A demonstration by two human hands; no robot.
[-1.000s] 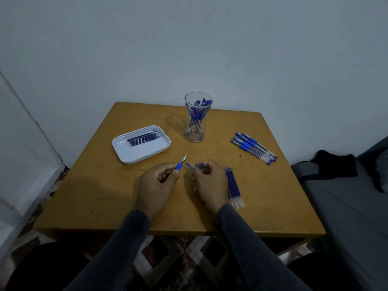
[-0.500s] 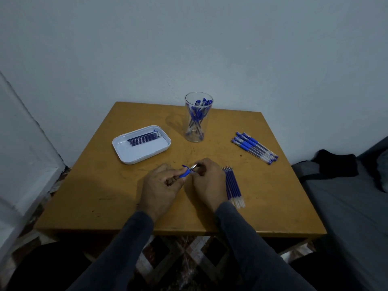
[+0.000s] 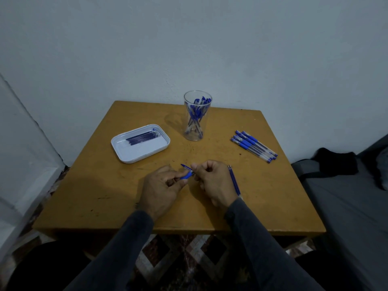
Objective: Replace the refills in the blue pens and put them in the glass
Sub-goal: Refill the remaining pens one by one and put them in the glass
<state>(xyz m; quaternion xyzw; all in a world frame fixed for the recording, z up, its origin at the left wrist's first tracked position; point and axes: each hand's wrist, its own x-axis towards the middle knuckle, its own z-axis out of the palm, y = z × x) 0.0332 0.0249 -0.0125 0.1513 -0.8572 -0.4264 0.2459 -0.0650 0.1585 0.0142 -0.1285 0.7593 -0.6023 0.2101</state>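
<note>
While the left hand (image 3: 162, 186) pinches the blue pen (image 3: 187, 174) at its grip section, the pen's long axis runs diagonally, up and to the right, straight toward the right hand (image 3: 212, 181), so the two hands nearly meet at the pen's far end. Right hand's fingers are curled in at that end w/ thumb and forefinger on something small, prob. the tip piece or refill end; too small to tell which. Judging by this, the coming move is a twist or push along that same axis, w/ left hand steadying. Spare refills (image 3: 234, 181) lie on the counter (image 3: 105, 185) just right of the right hand. Glass (image 3: 197, 116) w/ finished pens stands well beyond both hands, approx. centred, so either could drop the pen in.
</note>
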